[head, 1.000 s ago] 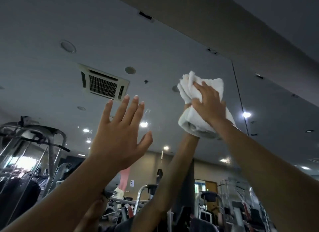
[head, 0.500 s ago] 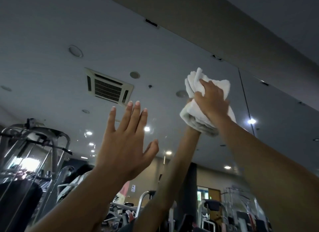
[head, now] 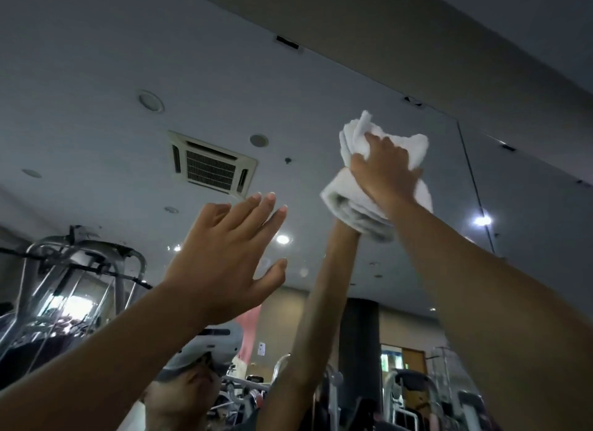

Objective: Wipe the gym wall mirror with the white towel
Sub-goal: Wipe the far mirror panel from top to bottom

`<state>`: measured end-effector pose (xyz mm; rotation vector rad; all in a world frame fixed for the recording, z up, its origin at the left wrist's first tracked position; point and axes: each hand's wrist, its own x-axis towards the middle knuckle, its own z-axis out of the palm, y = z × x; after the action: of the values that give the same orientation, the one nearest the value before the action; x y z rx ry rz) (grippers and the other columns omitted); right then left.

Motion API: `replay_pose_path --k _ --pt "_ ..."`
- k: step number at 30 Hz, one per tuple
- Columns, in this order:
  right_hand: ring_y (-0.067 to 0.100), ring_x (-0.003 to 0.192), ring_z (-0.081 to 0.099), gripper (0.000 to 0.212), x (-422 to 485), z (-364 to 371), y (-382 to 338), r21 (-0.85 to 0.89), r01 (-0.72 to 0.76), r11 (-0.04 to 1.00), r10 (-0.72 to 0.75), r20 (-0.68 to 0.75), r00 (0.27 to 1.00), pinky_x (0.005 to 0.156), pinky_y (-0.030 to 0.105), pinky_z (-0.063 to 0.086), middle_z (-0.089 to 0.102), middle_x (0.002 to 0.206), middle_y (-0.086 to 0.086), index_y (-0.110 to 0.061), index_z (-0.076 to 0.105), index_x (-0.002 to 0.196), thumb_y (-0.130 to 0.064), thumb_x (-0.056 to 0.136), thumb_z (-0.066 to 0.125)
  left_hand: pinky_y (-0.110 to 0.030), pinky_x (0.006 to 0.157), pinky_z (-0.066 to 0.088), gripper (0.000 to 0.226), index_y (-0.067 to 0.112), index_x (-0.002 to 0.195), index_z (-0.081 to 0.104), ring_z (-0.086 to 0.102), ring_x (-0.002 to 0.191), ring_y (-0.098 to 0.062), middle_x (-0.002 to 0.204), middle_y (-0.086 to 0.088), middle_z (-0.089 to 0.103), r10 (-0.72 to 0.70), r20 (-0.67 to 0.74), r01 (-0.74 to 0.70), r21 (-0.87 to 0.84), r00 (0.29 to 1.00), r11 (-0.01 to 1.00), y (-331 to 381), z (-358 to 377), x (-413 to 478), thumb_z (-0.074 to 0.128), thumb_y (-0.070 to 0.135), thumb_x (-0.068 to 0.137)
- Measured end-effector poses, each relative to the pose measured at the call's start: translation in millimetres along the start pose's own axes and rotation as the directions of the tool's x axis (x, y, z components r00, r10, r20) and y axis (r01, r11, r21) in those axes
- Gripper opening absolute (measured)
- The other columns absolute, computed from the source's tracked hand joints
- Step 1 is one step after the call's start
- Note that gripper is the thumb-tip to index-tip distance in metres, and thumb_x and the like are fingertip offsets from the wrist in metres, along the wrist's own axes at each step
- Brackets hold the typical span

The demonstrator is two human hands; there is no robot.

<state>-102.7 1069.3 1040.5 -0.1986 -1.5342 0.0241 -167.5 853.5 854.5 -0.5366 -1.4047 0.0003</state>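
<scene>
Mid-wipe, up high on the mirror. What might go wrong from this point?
1. The right hand grips the bunched white towel only partly. Loose folds stick out above the fingers, so it may slip or unravel while rubbing.
2. The bare left hand is open, fingers spread, close to the large wall mirror. Touching the glass would likely leave fresh smears.
3. Both arms reach high, so pressure may be uneven.

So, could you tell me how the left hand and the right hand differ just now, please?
The right hand grips the bunched white towel against the mirror; the left hand holds nothing. The right hand's fingers curl into the towel; the left hand's are straight, thumb spread. The right hand is higher than the left hand. Both are raised toward the mirror.
</scene>
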Motion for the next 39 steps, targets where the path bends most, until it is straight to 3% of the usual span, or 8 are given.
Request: replay_pose_path --k 8,13,17,20,24,28,31,39 --pt "0.015 0.149 0.022 0.069 -75 -9 -18 0.135 0.739 0.66 -0.751 0.131 0.647 0.111 0.054 0.022 0.028 0.163 -0.008 -0.044 0.033 0.151 -0.045 0.082 0.036 -0.04 0.115 0.017 0.083 -0.008 0.146 0.041 0.037 0.144 -0.037 0.153 -0.027 0.038 -0.186 -0.01 0.185 -0.03 0.983 0.982 -13 -1 -13 0.031 0.055 0.093" --pt "0.027 0.142 0.034 0.068 -20 3 -4 0.054 0.203 0.978 -0.203 0.007 0.979 0.11 0.062 0.029 0.039 0.156 -0.001 -0.039 0.04 0.147 -0.051 0.082 0.027 -0.038 0.112 0.036 0.077 -0.002 0.145 0.047 0.044 0.141 -0.03 0.15 -0.021 0.046 0.037 0.04 -0.038 0.014 0.999 0.999 -51 -12 -21 0.031 0.054 0.094" --pt "0.027 0.14 0.032 0.052 -21 7 -71 0.068 -0.21 0.975 0.211 -0.003 0.978 0.109 0.059 0.025 0.04 0.151 0.0 -0.037 0.037 0.148 -0.041 0.096 0.036 -0.039 0.116 0.023 0.072 0.001 0.147 0.046 0.04 0.144 -0.029 0.153 -0.018 0.043 0.036 -0.018 -0.037 -0.043 0.999 0.998 -55 -7 -33 0.034 0.049 0.096" --pt "0.02 0.148 0.022 0.056 -55 3 -95 0.049 0.256 0.965 -0.258 0.039 0.965 0.113 0.059 0.016 0.029 0.161 -0.006 -0.038 0.034 0.153 -0.035 0.097 0.04 -0.051 0.119 0.023 0.073 0.002 0.149 0.042 0.034 0.147 -0.031 0.156 -0.019 0.038 -0.062 -0.034 0.061 -0.036 0.997 0.998 -54 -6 -37 0.031 0.051 0.096" --pt "0.013 0.152 0.016 0.067 -91 0 -51 0.092 0.71 0.698 -0.715 0.137 0.686 0.115 0.054 0.018 0.023 0.164 -0.011 -0.046 0.031 0.151 -0.039 0.085 0.04 -0.058 0.119 0.025 0.077 0.0 0.15 0.039 0.029 0.149 -0.034 0.158 -0.022 0.033 -0.18 -0.016 0.179 -0.053 0.984 0.982 -54 -8 -48 0.028 0.052 0.094" --pt "0.022 0.148 0.026 0.061 -67 5 -28 0.091 0.213 0.973 -0.215 0.015 0.977 0.112 0.061 0.027 0.031 0.161 -0.004 -0.039 0.038 0.15 -0.044 0.089 0.035 -0.058 0.118 0.027 0.076 0.0 0.151 0.038 0.029 0.149 -0.033 0.158 -0.02 0.034 -0.165 -0.019 0.163 -0.076 0.986 0.984 -51 -10 -60 0.028 0.051 0.095" --pt "0.025 0.141 0.033 0.057 -70 6 -71 0.024 -0.109 0.994 0.11 -0.036 0.993 0.107 0.06 0.029 0.039 0.153 -0.002 -0.038 0.038 0.148 -0.039 0.091 0.037 -0.057 0.118 0.026 0.074 0.002 0.15 0.04 0.031 0.148 -0.033 0.158 -0.019 0.036 -0.135 -0.029 0.133 -0.086 0.99 0.987 -53 -12 -71 0.03 0.05 0.095" --pt "0.021 0.151 0.022 0.066 -151 -7 -33 0.024 0.725 0.688 -0.717 0.173 0.675 0.107 0.06 0.028 0.026 0.164 -0.004 -0.045 0.031 0.15 -0.042 0.084 0.041 -0.059 0.118 0.026 0.07 0.007 0.151 0.042 0.031 0.148 -0.033 0.159 -0.017 0.035 -0.098 -0.009 0.097 -0.082 0.995 0.992 -59 -20 -97 0.031 0.048 0.095"
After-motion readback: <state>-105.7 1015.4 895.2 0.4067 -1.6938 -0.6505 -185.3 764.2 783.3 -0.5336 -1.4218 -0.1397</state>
